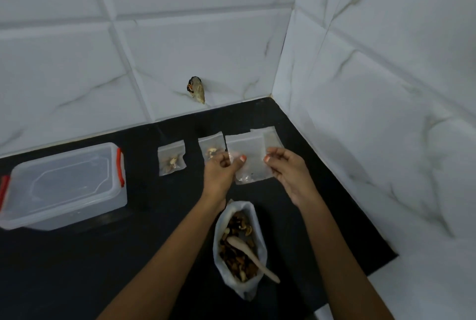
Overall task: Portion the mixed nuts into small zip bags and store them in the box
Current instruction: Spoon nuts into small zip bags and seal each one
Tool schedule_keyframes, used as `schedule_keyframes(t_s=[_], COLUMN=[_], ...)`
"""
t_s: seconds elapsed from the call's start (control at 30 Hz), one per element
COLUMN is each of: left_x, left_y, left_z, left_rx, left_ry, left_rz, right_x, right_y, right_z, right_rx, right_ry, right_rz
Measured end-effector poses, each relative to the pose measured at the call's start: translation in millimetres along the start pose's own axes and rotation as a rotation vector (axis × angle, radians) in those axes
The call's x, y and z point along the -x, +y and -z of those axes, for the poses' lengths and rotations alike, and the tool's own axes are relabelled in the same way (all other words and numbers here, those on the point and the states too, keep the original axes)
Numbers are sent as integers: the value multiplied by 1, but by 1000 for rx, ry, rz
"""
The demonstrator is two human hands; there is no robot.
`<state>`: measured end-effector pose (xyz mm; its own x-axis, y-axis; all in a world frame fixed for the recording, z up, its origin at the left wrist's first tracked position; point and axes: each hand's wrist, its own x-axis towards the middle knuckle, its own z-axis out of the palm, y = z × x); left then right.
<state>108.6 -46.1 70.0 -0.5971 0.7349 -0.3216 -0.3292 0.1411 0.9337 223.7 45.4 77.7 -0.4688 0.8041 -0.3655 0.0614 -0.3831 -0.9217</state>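
Note:
Both my hands hold up one small clear zip bag [251, 158] over the black counter. My left hand [222, 169] pinches its left edge and my right hand [286, 167] pinches its right edge. A few nut bits show at its bottom. Behind it lies another small zip bag [270, 136], partly hidden. Two small zip bags with nuts lie flat: one [171, 157] to the left, one [211, 147] beside my left hand. Below my hands, an open bag of mixed nuts [238, 247] holds a wooden spoon [251, 258]. The clear plastic box [64, 185] with red clips stands at the left.
The black counter [103, 268] ends at white marble-tiled walls [386, 88] at the back and right, forming a corner. A small dark patch [197, 89] marks the back wall tile just above the counter.

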Motion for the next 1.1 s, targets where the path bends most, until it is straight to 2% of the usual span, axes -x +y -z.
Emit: schedule_keyframes(t_s=[0.27,0.4,0.5,0.57,0.67,0.73,0.77,0.97,1.1], left_x=[77,99,109,114,125,138,144,164,166], left_y=[-5,-12,-18,-24,-36,-40,-41,-43,-42], left_z=[58,86,103,111,116,115,113,108,115], left_rx=[-240,-415,-541,-614,-702,-629,-562,-311,-191], left_ry=[-86,-160,-184,-135,107,237,249,138,95], left_rz=[22,20,6,-28,-224,-319,-331,-150,-92], right_x=[64,88,107,117,129,136,139,150,155], right_y=[32,36,43,50,62,70,74,88,91], right_z=[-21,-31,-42,-49,-58,-65,-69,-86,-89], right_rx=[132,328,424,424,415,382,364,315,350], right_ry=[-97,-235,-262,-273,-266,-234,-221,-245,-218], right_rz=[-24,48,65,64,96,111,117,135,117])
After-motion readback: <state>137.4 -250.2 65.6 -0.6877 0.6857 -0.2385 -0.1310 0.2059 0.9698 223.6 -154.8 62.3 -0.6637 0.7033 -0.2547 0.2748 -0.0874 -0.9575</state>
